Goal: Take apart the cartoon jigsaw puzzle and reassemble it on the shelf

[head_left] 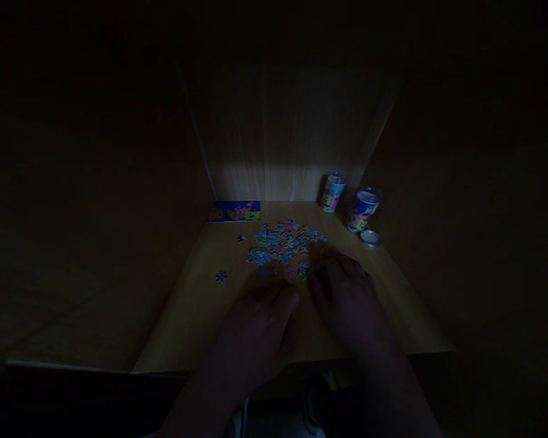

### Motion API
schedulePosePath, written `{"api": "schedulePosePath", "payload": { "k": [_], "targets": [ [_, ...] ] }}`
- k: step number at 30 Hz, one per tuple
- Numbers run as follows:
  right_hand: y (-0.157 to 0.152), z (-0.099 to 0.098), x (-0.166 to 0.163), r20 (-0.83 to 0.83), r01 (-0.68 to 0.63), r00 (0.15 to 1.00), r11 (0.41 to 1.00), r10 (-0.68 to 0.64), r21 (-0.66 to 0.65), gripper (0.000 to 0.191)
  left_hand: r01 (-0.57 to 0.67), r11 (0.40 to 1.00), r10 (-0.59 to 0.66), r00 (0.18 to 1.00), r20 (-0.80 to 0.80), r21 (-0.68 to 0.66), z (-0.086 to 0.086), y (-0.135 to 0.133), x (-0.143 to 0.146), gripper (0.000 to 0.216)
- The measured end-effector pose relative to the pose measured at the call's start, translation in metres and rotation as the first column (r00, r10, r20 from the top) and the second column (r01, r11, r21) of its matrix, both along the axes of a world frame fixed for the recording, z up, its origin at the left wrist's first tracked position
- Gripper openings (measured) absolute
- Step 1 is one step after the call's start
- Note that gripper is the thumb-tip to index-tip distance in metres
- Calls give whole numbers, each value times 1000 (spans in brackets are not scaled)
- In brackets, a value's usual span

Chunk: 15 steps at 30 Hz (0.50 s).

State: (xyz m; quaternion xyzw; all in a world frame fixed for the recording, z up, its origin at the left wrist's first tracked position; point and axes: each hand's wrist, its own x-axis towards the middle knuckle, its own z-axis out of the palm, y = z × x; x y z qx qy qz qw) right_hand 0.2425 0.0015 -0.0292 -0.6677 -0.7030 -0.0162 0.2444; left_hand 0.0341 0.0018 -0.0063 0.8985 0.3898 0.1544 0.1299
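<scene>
Wood-grained, pale where light catches it, the back panel (278, 134) stands upright ahead of you, with dark side walls closing in left and right. At its foot spreads the tabletop (192, 310), light wood too, running toward you to a straight front edge; below that edge, too dark to read. Both your forearms come in over this edge. Your left hand (260, 322) sits low at the near side of the work, fingers curled and drawn together, knuckles just short of the pieces; cannot tell whether anything is inside the curl. Your right hand (347, 289) is at the near right margin of the pieces, fingers bent, tips blurred and in shadow; cannot tell whether they are apart, together or on a piece. Puzzle pieces (283, 240) lie in a loose, flat spread mid-table, between your hands and the back panel, mostly light blue with pink and darker bits. Blue picture card (243, 211), cartoon-printed, lies in the back left corner. Two cartoon-printed cans at the right, both upright with clear tops: dark blue can (363, 210) nearer you, light blue can (332, 193) behind it toward the back panel. Silvery round lid (371, 238) flat by the nearer can's base. Smallest: a stray cluster (221, 277) out front left, and a stray bit (241, 238) just left of the spread.
</scene>
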Motion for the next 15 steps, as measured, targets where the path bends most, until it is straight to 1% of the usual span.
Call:
{"api": "schedulePosePath", "payload": {
  "k": [3,6,9,12,15],
  "targets": [
    [0,0,0,-7,-3,1000,1000,3,12,20,-5,1000,5,1000,-1,-15,2,0,0,19],
    [0,1,0,-25,-11,1000,1000,11,1,15,-2,1000,2,1000,2,-30,1,0,0,18],
    [-1,2,2,-67,-68,995,998,68,3,13,-9,1000,9,1000,3,-28,-1,1,0,19],
    [0,1,4,-100,-171,980,985,174,38,26,-1,1000,1,1000,10,-7,-3,1,0,21],
    [3,-2,4,-81,-246,965,968,250,49,37,4,1000,-4,1000,22,17,-5,2,-1,20]
  ]
}}
